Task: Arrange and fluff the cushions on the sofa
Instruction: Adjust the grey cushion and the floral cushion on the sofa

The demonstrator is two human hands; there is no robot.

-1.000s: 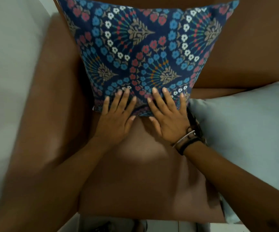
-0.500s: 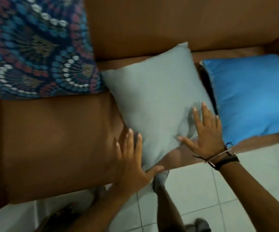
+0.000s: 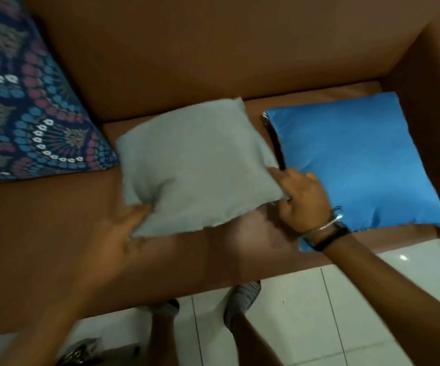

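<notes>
At the upper left of the frame the patterned cushion leans against the back of the brown sofa. In the lower left, my left hand is closed on the near left corner of the grey cushion; it is blurred, so I cannot tell how the fingers lie. The grey cushion is in the centre, between my two hands, on the seat. My right hand pinches its right edge, fingers curled. To fluff it well, I think I should hold both sides firmly, lift it and press inward evenly, then stand it against the back. At the right, the blue cushion lies flat, just beside my right hand
</notes>
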